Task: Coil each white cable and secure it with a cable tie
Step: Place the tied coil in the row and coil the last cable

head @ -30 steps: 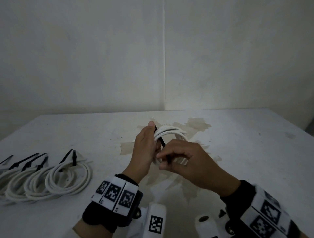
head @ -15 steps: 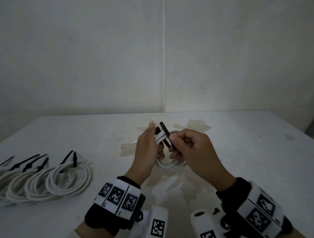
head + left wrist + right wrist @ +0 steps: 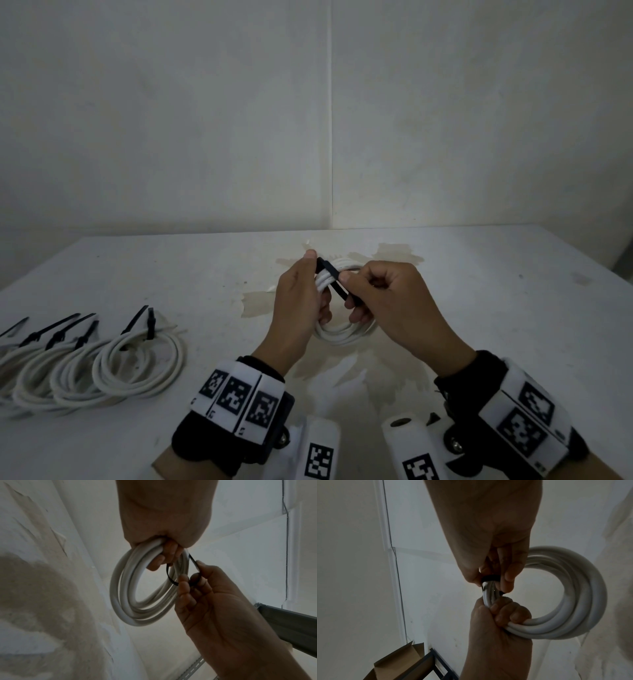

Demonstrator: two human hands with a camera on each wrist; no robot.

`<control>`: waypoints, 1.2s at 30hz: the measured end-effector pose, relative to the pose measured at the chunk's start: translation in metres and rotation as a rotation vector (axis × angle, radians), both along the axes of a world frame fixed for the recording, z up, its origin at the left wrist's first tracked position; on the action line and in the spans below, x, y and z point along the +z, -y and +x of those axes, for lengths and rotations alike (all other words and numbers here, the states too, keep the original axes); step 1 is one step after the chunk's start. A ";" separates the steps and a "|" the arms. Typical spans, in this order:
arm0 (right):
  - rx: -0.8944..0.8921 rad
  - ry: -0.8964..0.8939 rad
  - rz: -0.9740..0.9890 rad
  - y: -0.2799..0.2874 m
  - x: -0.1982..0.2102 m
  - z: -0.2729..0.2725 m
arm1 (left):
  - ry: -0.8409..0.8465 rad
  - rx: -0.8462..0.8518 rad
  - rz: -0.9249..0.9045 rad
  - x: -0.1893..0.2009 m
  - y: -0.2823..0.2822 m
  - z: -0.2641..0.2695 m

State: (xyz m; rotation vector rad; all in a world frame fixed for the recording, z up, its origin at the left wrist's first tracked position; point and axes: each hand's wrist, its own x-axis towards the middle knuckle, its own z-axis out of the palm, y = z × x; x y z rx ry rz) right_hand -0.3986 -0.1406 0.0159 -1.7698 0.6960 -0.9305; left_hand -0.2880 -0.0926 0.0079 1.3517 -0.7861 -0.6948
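Observation:
A white coiled cable [image 3: 342, 334] hangs above the middle of the table. My left hand [image 3: 301, 301] grips the top of the coil [image 3: 137, 582], fingers curled round its strands [image 3: 556, 622]. A black cable tie [image 3: 337, 282] lies looped over the strands beside that grip. My right hand [image 3: 383, 298] pinches the tie [image 3: 193, 562] between thumb and fingertips, just right of the left hand. In the right wrist view the tie [image 3: 489, 578] wraps the strands directly above the left fist [image 3: 501, 615].
Several coiled white cables [image 3: 137, 363], each bound with a black tie [image 3: 150, 322], lie in a row at the table's left front. The table [image 3: 496, 308] has a stained, peeling patch under my hands. A cardboard box [image 3: 399, 661] shows in the right wrist view.
My right hand rose from below the coil to its top and drew the black tie across the strands toward the right. The left hand kept its grip on the coil.

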 end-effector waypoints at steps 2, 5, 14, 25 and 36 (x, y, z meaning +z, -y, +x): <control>0.002 -0.007 0.010 -0.001 0.002 0.000 | 0.000 0.008 -0.004 0.000 0.000 0.000; -0.007 -0.012 0.021 -0.003 0.006 0.000 | 0.028 0.015 -0.012 -0.001 0.000 -0.001; -0.082 0.014 0.032 -0.006 0.002 0.004 | 0.089 0.023 -0.081 -0.006 0.001 0.000; -0.065 0.072 -0.022 -0.011 0.003 0.009 | 0.192 0.004 -0.097 -0.018 0.000 -0.003; -0.074 0.081 -0.003 -0.009 -0.008 0.010 | 0.136 0.030 -0.125 -0.013 -0.001 0.000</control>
